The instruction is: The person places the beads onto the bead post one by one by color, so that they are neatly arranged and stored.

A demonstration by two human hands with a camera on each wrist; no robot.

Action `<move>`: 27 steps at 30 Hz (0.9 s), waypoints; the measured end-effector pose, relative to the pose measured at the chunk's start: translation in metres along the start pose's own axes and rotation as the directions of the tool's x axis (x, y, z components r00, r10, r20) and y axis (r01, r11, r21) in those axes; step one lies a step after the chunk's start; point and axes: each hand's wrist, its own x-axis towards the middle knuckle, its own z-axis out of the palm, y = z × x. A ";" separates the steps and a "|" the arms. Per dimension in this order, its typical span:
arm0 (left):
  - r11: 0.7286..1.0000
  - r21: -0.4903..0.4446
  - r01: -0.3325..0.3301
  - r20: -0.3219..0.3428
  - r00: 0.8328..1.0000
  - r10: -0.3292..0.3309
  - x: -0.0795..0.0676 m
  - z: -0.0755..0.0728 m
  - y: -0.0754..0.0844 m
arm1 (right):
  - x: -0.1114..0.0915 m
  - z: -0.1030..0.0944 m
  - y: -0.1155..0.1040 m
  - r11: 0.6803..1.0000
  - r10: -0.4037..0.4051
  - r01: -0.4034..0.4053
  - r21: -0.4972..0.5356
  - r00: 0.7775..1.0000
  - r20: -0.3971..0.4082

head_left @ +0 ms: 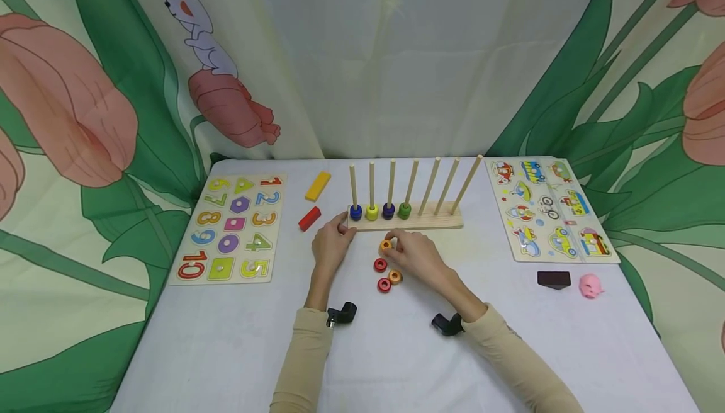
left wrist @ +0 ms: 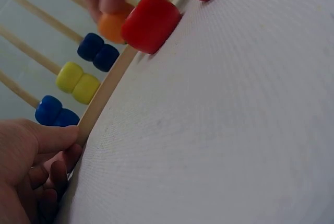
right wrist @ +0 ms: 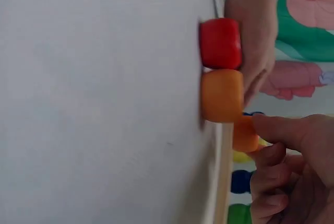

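A wooden peg rack [head_left: 436,221] has several upright rods. Blue beads [head_left: 355,213], yellow beads [head_left: 371,212], dark blue beads [head_left: 387,211] and green beads [head_left: 404,211] sit low on its four leftmost rods. My left hand [head_left: 331,243] holds the left end of the rack's base, thumb along the front edge. Just in front of the rack, my right hand [head_left: 419,252] pinches an orange bead [right wrist: 244,134] between thumb and fingers. Near it on the cloth lie another orange bead [head_left: 395,276] and two red beads, one farther back [head_left: 381,265] and one nearer [head_left: 384,285].
At left lies a number puzzle board [head_left: 226,271]; at right, a vehicle puzzle board [head_left: 557,211]. A yellow block [head_left: 318,186] and a red block [head_left: 309,218] lie left of the rack. A dark brown block [head_left: 554,279] and a pink pig toy [head_left: 591,286] are at right.
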 end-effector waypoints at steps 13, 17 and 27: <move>1.000 -0.019 0.007 0.000 1.000 -0.007 0.000 0.000 0.000 | -0.008 -0.104 -0.033 0.995 -0.100 0.090 -0.043 0.881 -0.462; 1.000 -0.020 0.014 -0.001 1.000 -0.014 0.000 0.000 0.001 | 0.002 -0.138 -0.035 0.996 -0.082 0.050 -0.070 0.803 -0.590; 1.000 -0.016 0.018 0.004 1.000 -0.018 -0.001 -0.001 0.001 | 0.018 -0.159 -0.024 0.995 -0.013 -0.047 -0.089 0.818 -0.574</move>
